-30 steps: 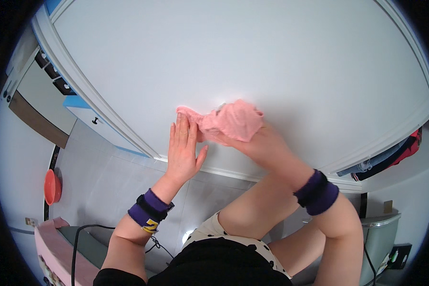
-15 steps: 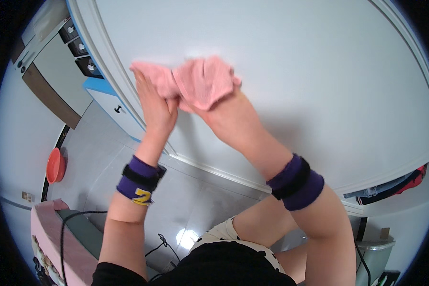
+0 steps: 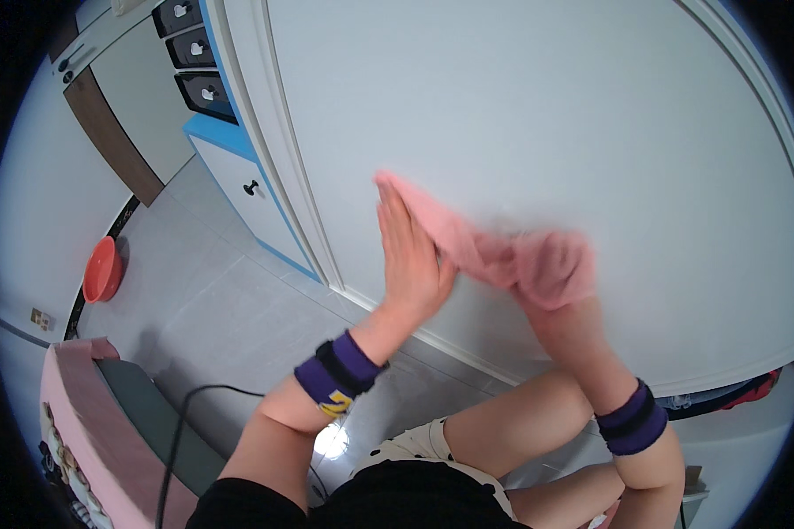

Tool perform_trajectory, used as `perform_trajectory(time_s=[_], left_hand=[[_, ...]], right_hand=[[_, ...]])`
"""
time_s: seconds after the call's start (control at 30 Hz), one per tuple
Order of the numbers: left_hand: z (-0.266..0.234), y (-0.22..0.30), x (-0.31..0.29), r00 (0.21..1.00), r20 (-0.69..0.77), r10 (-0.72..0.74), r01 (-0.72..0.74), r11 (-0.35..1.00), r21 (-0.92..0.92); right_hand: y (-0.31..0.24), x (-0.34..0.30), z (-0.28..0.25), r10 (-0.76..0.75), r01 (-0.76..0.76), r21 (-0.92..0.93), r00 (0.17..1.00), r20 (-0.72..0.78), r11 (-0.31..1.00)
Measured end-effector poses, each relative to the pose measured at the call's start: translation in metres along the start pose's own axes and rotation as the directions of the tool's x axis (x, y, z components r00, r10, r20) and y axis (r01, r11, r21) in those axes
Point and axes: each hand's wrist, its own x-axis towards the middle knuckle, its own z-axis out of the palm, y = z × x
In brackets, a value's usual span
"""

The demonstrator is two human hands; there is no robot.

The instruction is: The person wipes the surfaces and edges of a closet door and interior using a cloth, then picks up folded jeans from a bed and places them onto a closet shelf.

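A pink cloth point(image 3: 551, 260) is pressed against a large white panel point(image 3: 520, 115) and stretches between my two hands. My left hand point(image 3: 412, 269) has its fingers straight along the cloth's left end, the thumb against the lower edge; the cloth's corner sticks up past its fingertips. Bunched pink fabric covers the fingers of my right hand point(image 3: 566, 322), which is blurred by motion. Both hands hold the cloth. Each forearm wears a purple band, the left band point(image 3: 340, 375) and the right band point(image 3: 631, 419).
Left of the panel stands a white cabinet with blue edges point(image 3: 229, 137), under black drawers point(image 3: 205, 93). A red basin point(image 3: 103, 269) is on the tiled floor by the wall. Lower left are a pink-covered piece of furniture point(image 3: 79, 388) and a black cable point(image 3: 181, 423). Folded clothes point(image 3: 723, 395) show below the panel.
Both hands have moved right and down across the panel with the pink cloth. The cloth is now stretched longer between them, and the view has shifted a little.
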Motion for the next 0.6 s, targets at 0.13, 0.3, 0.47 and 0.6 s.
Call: perform_trajectory(time_s=[0.13,0.3,0.47,0.6], left_hand=[[-0.023,-0.02,0.068,0.996,-0.086,-0.02,0.039,0.971,0.236],[-0.049,-0.076,0.081,0.986,-0.168,0.013,0.072,0.869,0.489],[-0.022,-0.08,0.017,0.965,-0.197,-0.171,0.209,0.959,0.193],[0.017,-0.072,-0.051,0.963,-0.089,-0.254,0.256,0.967,0.016]], right_hand=[[-0.027,0.052,0.011,-0.34,0.234,-0.575,0.937,-0.083,0.784],[-0.023,0.088,0.058,-0.479,0.439,-0.474,0.877,0.041,0.763],[0.027,0.056,0.087,-0.267,0.298,-0.391,0.954,0.133,0.871],[0.041,0.003,0.06,-0.308,0.489,-0.57,0.869,0.388,0.66]])
